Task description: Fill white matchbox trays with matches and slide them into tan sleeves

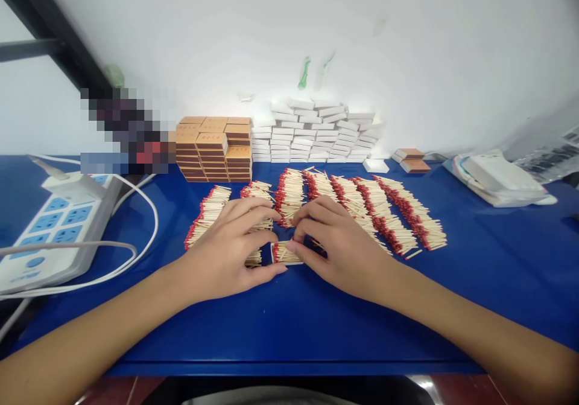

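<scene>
A small white matchbox tray [274, 254] filled with red-headed matches [284, 253] lies on the blue table between my hands. My left hand [235, 242] curves round the tray's left end, thumb at the near side and fingers at the far side. Over the right end, my right hand [341, 242] has its thumb and bent fingers closed at the matches; its fingertips partly cover them. Just beyond my hands lie several rows of loose matches [292, 191], with more rows to the right [409, 212] and one at the left [212, 209]. My hands hide parts of the nearer rows.
Orange matchboxes [212, 148] are stacked at the back left, beside a pile of white trays [312, 133] against the wall. Two orange boxes [414, 162] and a white packet [497, 175] lie at the right. A power strip [58, 224] with white cables occupies the left side.
</scene>
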Available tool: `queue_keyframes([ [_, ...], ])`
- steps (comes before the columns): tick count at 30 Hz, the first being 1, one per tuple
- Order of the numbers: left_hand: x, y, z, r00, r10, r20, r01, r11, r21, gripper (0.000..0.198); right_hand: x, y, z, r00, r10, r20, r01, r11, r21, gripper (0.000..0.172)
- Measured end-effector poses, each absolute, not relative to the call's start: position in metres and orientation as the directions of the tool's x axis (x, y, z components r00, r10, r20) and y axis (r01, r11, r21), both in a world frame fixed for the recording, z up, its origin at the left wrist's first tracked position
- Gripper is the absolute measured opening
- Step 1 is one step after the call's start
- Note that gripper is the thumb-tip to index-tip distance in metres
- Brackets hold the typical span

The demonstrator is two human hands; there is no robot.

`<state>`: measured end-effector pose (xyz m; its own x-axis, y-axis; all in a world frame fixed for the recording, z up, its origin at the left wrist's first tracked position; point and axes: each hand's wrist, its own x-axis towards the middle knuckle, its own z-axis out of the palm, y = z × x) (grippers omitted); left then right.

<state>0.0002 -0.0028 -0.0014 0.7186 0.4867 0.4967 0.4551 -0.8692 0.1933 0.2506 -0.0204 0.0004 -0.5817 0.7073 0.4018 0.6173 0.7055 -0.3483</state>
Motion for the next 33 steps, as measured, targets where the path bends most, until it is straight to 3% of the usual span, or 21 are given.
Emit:
queue_keyframes([
  [7,0.000,-0.005,-0.001,0.722,0.492,0.487,0.455,-0.867,0.203,0.024,0.253,-0.017,0.002,-0.615,0.700,0.363,0.601,0.714,-0.359,0.003],
  [15,0.001,-0.004,-0.001,0.721,0.492,0.488,0.454,-0.868,0.202,0.023,0.253,-0.013,0.002,-0.642,0.682,0.351,0.616,0.731,-0.293,0.009],
  [21,0.001,-0.004,-0.001,0.731,0.495,0.469,0.455,-0.867,0.205,0.022,0.255,-0.008,0.002,-0.715,0.589,0.376,0.606,0.791,-0.087,0.016],
  [29,0.001,-0.004,0.000,0.737,0.475,0.481,0.442,-0.877,0.188,0.022,0.254,-0.013,0.002,-0.835,0.400,0.377,0.520,0.796,0.309,0.019],
  [33,0.002,-0.003,-0.001,0.738,0.472,0.482,0.438,-0.879,0.191,0.020,0.250,-0.016,0.004,-0.858,0.339,0.385,0.488,0.774,0.405,0.024],
])
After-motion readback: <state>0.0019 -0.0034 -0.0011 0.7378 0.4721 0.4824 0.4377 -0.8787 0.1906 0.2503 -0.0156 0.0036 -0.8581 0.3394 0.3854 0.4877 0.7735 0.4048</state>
